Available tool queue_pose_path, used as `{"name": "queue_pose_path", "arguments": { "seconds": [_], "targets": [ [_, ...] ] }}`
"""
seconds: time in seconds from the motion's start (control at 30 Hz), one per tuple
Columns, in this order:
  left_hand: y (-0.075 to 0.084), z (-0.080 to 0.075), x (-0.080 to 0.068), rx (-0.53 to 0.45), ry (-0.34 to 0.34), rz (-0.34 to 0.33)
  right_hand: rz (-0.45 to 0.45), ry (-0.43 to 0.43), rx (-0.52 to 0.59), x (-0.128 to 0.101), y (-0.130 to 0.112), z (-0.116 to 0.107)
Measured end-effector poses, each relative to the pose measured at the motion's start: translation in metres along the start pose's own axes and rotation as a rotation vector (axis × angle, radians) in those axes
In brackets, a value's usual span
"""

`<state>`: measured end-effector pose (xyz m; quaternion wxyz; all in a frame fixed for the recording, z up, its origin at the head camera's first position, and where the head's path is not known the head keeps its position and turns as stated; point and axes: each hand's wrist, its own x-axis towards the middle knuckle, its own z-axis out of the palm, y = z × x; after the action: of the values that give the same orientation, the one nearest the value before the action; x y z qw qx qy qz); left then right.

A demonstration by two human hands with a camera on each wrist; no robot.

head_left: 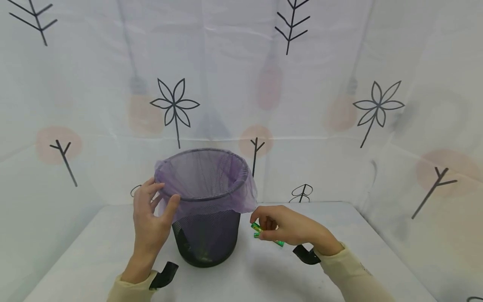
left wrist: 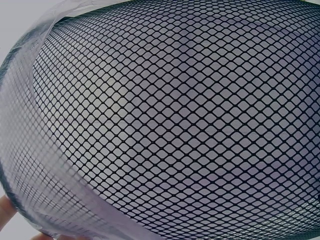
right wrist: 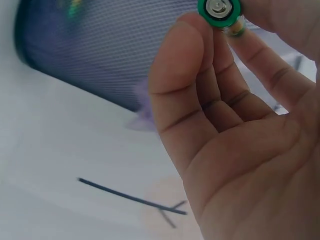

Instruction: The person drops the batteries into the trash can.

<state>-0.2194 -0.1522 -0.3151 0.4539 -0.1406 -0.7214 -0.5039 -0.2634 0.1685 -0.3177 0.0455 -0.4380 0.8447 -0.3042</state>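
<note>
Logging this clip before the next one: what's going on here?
A person stands at a white table with a black mesh bin lined with a purple bag. The left hand holds the bag's edge at the bin's rim. The right hand pinches a green battery beside the bin, just above the table. Two more green batteries lie under that hand. Nothing is clearly visible inside the bin.

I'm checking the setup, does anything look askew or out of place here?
The purple bag liner hangs unevenly over the mesh bin, drooping lower on its right side. Green batteries lie loose on the table.
</note>
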Motion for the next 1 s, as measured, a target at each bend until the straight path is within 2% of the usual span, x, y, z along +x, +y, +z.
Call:
{"name": "queue_pose_path", "arguments": {
  "seconds": [0.13, 0.2, 0.37, 0.6, 0.7, 0.8, 0.93, 1.0],
  "targets": [
    [-0.015, 0.001, 0.000, 0.009, -0.003, -0.005, -0.066, 0.029, -0.046, 0.002, -0.018, -0.019],
    [-0.011, 0.001, 0.000, 0.007, -0.004, -0.005, -0.087, 0.048, -0.070, 0.005, -0.026, -0.029],
    [0.010, 0.001, 0.001, -0.010, -0.003, 0.004, -0.135, 0.095, -0.115, 0.022, -0.042, -0.052],
    [0.005, 0.002, 0.001, -0.014, 0.000, 0.016, -0.214, 0.154, -0.145, 0.057, -0.048, -0.068],
    [-0.002, 0.003, 0.000, -0.009, -0.001, 0.009, -0.210, 0.172, -0.175, 0.073, -0.050, -0.070],
    [-0.002, 0.003, 0.000, -0.009, 0.002, 0.002, -0.187, 0.174, -0.210, 0.090, -0.053, -0.071],
    [0.001, 0.002, 0.000, -0.011, 0.005, 0.006, -0.155, 0.150, -0.245, 0.112, -0.057, -0.070],
    [-0.005, 0.001, 0.000, -0.014, 0.012, 0.010, -0.140, 0.133, -0.260, 0.124, -0.056, -0.068]
  ]
}}
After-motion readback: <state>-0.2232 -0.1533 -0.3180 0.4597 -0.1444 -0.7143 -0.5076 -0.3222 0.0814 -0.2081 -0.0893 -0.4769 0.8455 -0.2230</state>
